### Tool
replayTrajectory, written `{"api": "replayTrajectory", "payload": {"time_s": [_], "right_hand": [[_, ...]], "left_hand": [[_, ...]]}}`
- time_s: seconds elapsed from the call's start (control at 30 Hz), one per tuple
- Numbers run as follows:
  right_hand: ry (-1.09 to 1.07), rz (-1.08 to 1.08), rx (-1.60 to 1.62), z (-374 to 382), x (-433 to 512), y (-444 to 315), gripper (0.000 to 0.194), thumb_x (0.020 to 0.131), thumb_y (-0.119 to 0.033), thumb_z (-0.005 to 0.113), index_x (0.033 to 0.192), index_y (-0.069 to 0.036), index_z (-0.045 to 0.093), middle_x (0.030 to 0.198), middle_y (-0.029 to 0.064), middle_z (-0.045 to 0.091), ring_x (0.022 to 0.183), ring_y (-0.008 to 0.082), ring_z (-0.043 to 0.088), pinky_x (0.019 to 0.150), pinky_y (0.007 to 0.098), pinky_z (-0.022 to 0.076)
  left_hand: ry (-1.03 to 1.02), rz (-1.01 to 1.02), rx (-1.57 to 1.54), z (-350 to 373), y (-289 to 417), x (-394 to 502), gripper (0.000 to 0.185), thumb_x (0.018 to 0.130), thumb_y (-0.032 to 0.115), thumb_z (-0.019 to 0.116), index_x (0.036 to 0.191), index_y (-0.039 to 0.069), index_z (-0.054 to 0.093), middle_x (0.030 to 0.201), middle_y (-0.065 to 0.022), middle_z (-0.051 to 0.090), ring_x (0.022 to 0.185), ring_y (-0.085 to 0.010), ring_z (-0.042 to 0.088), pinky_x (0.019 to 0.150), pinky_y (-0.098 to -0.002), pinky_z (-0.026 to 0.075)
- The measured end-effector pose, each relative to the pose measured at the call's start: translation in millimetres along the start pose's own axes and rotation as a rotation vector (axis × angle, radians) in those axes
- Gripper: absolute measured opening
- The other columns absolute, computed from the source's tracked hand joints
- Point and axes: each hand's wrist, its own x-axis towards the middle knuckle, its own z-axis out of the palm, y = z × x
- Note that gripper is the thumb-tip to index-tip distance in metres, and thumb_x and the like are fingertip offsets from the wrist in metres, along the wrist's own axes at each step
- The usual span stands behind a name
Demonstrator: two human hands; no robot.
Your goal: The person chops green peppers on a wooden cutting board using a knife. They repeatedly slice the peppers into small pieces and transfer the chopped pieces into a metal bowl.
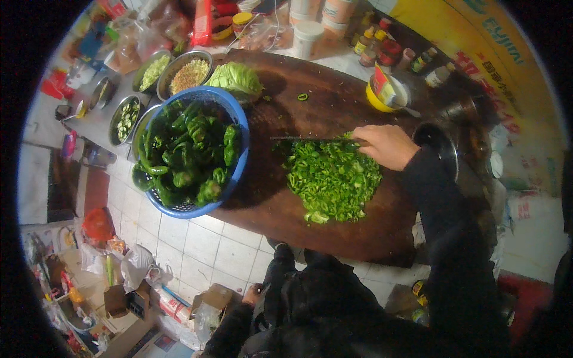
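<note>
My right hand [385, 144] grips a kitchen knife [313, 138], seen nearly edge-on as a thin dark line. Its blade lies along the far side of a heap of chopped green peppers [333, 179]. The heap rests on a large dark wooden cutting board [264, 192]. Down beside my leg, off the board, hangs my left hand [254, 294]; its fingers are too small and dark to make out. Left of the heap, a blue plastic colander [242, 152] holds whole green peppers [188, 147] and overhangs the board's edge.
Behind the colander sits a cabbage [237, 80], near metal bowls of chopped food [188, 77]. A yellow bowl [375, 100] with a packet and spoon stands at the back right. Sauce bottles [365, 42] and white tubs [308, 38] line the back. Boxes and bags [136, 268] cover the floor at left.
</note>
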Motion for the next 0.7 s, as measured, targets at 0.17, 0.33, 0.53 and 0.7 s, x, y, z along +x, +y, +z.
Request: {"api": "replayTrajectory", "payload": {"time_s": [0.17,0.33,0.53,0.7], "right_hand": [[0.027,0.237,0.19,-15.6,-22.9,-60.2,0.025,0.097,-0.019,0.063,0.109,-0.001,0.051,0.095,0.0285,0.066,0.095,0.0499,0.063,0.08,0.0587,0.0497],[0.042,0.452,0.278,47.5,-7.6,-110.6,0.024,0.098,-0.013,0.059,0.109,0.006,0.049,0.088,0.0305,0.069,0.084,0.0516,0.067,0.076,0.06,0.0533],[0.164,0.565,0.358,74.2,-5.2,-124.9,0.023,0.098,-0.013,0.059,0.108,0.005,0.048,0.088,0.031,0.068,0.083,0.052,0.067,0.073,0.0604,0.0514],[0.159,0.515,0.488,25.5,4.9,-127.4,0.022,0.098,-0.015,0.06,0.101,0.004,0.05,0.09,0.0299,0.068,0.09,0.0504,0.065,0.078,0.0574,0.0503]], "left_hand": [[-0.081,-0.078,0.059,-18.1,6.0,17.4,0.047,0.094,0.036,0.073,0.119,-0.003,0.068,0.117,-0.0247,0.072,0.106,-0.0368,0.071,0.089,-0.0451,0.056],[-0.126,-0.047,0.038,-32.0,-4.1,35.8,0.043,0.094,0.035,0.072,0.117,-0.002,0.068,0.116,-0.024,0.072,0.11,-0.0383,0.069,0.094,-0.0462,0.054],[-0.107,0.006,0.143,-53.9,-0.2,41.3,0.041,0.094,0.034,0.071,0.115,-0.001,0.07,0.118,-0.0237,0.072,0.114,-0.039,0.068,0.098,-0.0452,0.053],[-0.123,0.008,0.136,-74.2,2.4,37.5,0.044,0.093,0.037,0.071,0.115,0.0,0.072,0.119,-0.0231,0.072,0.116,-0.0382,0.067,0.1,-0.0431,0.053]]}}
